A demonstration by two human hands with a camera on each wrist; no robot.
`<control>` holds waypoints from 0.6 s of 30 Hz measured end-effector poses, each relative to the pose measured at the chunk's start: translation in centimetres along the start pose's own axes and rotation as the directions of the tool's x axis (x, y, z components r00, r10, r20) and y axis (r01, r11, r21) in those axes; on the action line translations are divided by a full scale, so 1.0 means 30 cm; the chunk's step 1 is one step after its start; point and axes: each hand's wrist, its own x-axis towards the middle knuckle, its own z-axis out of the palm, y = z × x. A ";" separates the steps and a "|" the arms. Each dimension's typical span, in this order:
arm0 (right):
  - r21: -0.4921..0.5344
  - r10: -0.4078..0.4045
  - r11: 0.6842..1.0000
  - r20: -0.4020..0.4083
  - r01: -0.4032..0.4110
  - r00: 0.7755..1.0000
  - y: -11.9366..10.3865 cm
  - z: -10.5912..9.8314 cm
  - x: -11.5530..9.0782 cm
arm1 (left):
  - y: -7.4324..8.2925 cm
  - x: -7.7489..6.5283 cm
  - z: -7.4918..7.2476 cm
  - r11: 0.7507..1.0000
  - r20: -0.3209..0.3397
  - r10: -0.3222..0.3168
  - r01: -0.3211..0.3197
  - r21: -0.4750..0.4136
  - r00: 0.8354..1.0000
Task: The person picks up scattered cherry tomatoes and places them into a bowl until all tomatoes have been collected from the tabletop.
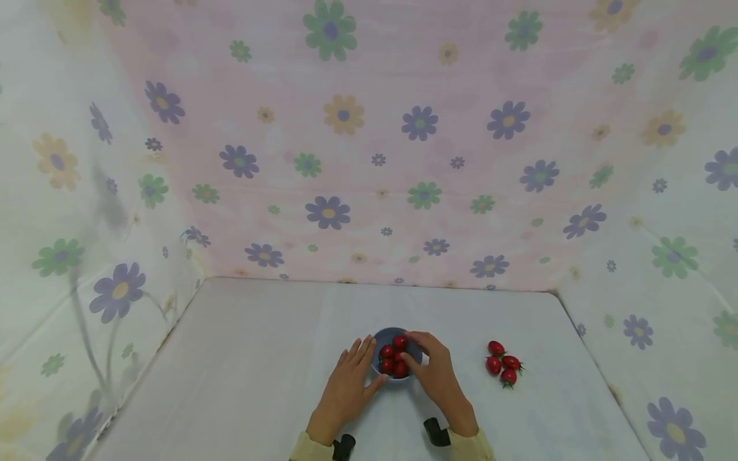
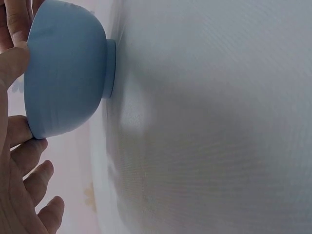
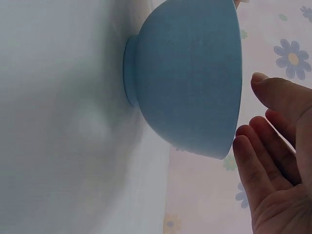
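A small blue bowl (image 1: 384,335) stands upright on the white table, with several red cherry tomatoes (image 1: 387,351) inside. From the left, my left hand (image 1: 348,388) holds the bowl, index fingertip and thumb set apart along its rim. The other left fingers (image 2: 40,178) spread out beside the bowl. My right hand (image 1: 435,371) is over the bowl's right side, its thumb (image 1: 409,360) above the tomatoes. In the right wrist view, right fingertips are right at the rim, the thumb stands apart from them, and nothing shows between them. The tomatoes are hidden in both wrist views.
Several more cherry tomatoes (image 1: 494,365) lie grouped on the table (image 1: 259,358) to the right of my right hand. Flower-patterned cloth walls (image 1: 369,243) close off the table at the back and on both sides.
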 end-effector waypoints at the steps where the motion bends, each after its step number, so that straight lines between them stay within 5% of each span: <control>1: 0.005 0.001 1.000 -0.005 -0.001 1.000 0.001 -0.002 -0.005 | 0.001 0.000 0.001 1.000 -0.001 -0.001 0.001 0.000 1.000; 11: 0.108 0.014 0.994 -0.042 -0.009 0.999 0.011 -0.019 -0.069 | 0.001 -0.003 0.007 1.000 -0.025 0.000 0.000 -0.011 1.000; 18: 0.059 0.008 0.998 -0.123 -0.001 0.992 0.038 -0.040 -0.126 | 0.000 -0.002 0.015 1.000 -0.038 0.003 -0.004 -0.008 0.999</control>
